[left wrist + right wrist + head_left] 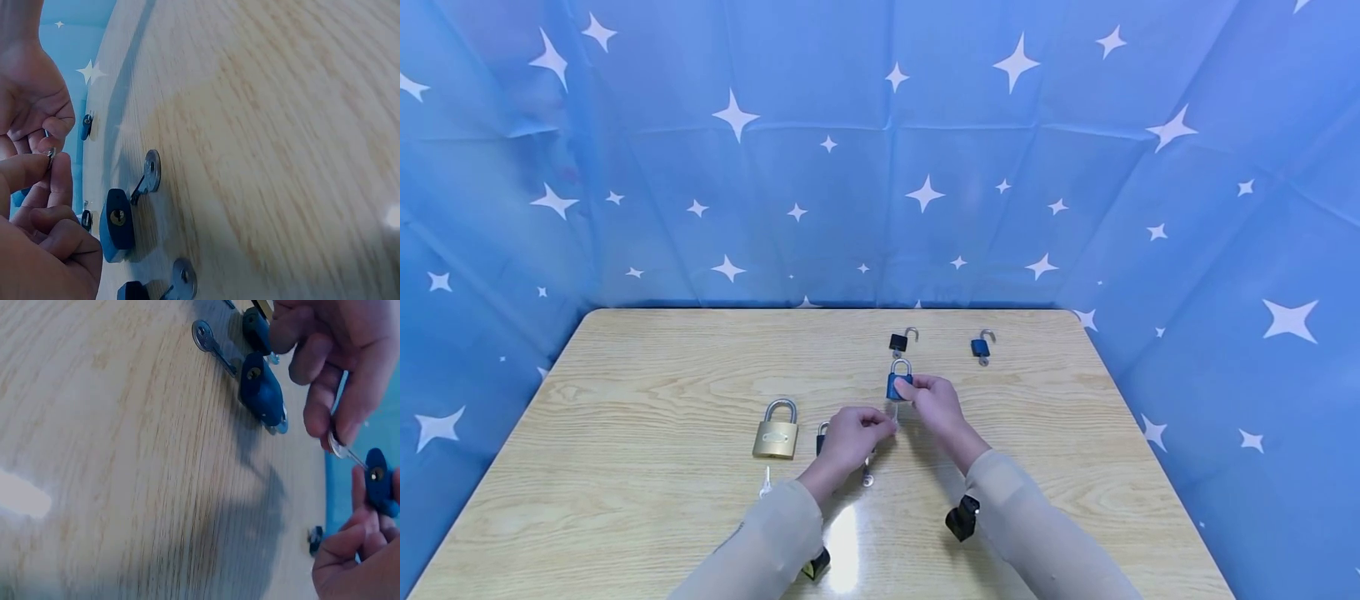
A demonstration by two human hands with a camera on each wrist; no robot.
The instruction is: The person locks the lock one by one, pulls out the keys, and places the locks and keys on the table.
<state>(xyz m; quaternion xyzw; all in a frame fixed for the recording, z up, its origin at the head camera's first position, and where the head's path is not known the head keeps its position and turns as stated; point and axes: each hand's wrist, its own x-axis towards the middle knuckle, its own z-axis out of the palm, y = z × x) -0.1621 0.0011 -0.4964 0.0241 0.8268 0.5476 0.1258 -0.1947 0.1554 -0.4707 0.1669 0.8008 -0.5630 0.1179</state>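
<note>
My right hand (936, 402) holds a small blue padlock (895, 387) above the table, its shackle up and closed. Between thumb and forefinger, my left hand (850, 437) pinches a small silver key (338, 449) just below that lock. In the right wrist view the key's tip is close to the keyhole in the blue body; whether it touches cannot be made out. Beneath the left hand a dark padlock (821, 442) is partly hidden in the head view. The left wrist view shows a blue padlock (117, 228) on the table with a key (150, 173) beside it.
A large brass padlock (775, 438) lies left of the hands, with a loose key (766, 482) below it. Toward the back are a black padlock (898, 342) and a blue padlock (981, 347), shackles open and keys inserted. A starred blue curtain (880, 208) hangs behind the table (647, 375).
</note>
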